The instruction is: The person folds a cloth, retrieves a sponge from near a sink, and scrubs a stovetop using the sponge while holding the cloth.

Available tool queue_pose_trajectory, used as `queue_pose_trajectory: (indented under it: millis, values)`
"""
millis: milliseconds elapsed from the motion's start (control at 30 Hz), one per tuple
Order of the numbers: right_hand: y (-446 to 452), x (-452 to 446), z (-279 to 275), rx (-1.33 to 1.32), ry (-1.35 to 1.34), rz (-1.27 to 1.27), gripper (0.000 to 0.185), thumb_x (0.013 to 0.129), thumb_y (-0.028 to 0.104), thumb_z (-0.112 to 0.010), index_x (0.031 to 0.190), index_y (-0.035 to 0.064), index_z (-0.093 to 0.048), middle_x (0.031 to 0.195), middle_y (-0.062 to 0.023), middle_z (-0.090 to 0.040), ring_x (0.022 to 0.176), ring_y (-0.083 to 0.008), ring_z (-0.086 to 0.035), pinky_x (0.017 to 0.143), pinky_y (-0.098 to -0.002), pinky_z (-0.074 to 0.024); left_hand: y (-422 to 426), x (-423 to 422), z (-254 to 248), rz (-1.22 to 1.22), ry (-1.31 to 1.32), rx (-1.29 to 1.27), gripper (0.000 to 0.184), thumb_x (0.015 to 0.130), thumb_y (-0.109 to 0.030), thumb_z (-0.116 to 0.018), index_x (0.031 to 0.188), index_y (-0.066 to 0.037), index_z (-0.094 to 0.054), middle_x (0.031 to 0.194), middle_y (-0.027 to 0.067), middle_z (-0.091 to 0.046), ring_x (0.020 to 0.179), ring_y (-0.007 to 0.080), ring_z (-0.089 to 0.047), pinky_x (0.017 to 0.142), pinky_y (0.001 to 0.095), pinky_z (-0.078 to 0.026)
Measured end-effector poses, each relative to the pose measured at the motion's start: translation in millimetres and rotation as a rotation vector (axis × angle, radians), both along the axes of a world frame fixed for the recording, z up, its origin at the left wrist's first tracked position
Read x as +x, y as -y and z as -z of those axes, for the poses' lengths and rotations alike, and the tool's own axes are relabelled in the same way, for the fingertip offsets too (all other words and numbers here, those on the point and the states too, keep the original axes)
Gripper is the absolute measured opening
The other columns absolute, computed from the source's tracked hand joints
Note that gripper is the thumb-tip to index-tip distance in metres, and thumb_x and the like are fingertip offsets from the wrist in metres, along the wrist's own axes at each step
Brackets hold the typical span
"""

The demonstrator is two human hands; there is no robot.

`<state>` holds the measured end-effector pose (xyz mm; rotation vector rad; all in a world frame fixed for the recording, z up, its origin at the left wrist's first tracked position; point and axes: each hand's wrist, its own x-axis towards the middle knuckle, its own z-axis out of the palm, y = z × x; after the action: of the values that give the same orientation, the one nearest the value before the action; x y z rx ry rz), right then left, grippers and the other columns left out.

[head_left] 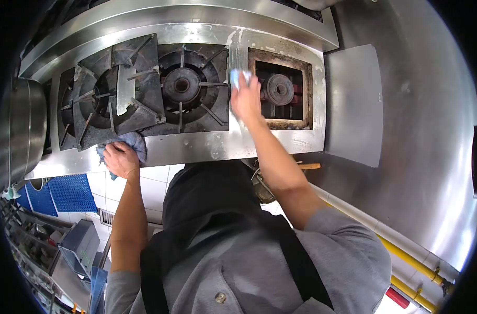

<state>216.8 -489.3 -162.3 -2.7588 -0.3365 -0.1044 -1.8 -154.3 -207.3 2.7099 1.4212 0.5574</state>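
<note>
cloth (pixel 134 143) gripped under left hand (pixel 122 159), blurred pale pad (pixel 235 78) held in right hand (pixel 247 99)

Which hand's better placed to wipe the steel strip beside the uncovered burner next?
Probably the right hand: it's over the steel strip, with a blurred blue-white item. The left hand is on a grey cloth farther left.
</note>
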Motion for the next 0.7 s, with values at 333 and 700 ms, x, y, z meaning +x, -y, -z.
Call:
queue_pose_trajectory:
  millis: [333,700]
  values:
    - [5.9,-2.0,3.7,0.013,0.065,0.0,0.053,0.088,0.014,-0.063,0.14,0.0023,-0.054,0.124,-0.0284,-0.049,0.11,-0.0449,-0.052,0.098,-0.0505,-0.0445,1.9,-0.4,-4.2,0.004,-0.009,0.007,0.028,0.096,-0.035,-0.051,0.095,-0.008,-0.059,0.097,0.0149,-0.062,0.093,0.0386,-0.061,0.078,0.0522,-0.045]
    - [25.5,-104.6,-5.7,-0.015,-0.011,-0.029,0.058,0.088,0.011,-0.062,0.142,-0.0018,-0.048,0.126,-0.0284,-0.047,0.115,-0.0469,-0.049,0.102,-0.0513,-0.0427,0.4,-1.0,-1.1,0.0,0.0,0.019,0.028,0.095,-0.036,-0.051,0.096,-0.009,-0.061,0.097,0.0142,-0.061,0.091,0.0376,-0.06,0.077,0.0529,-0.044]
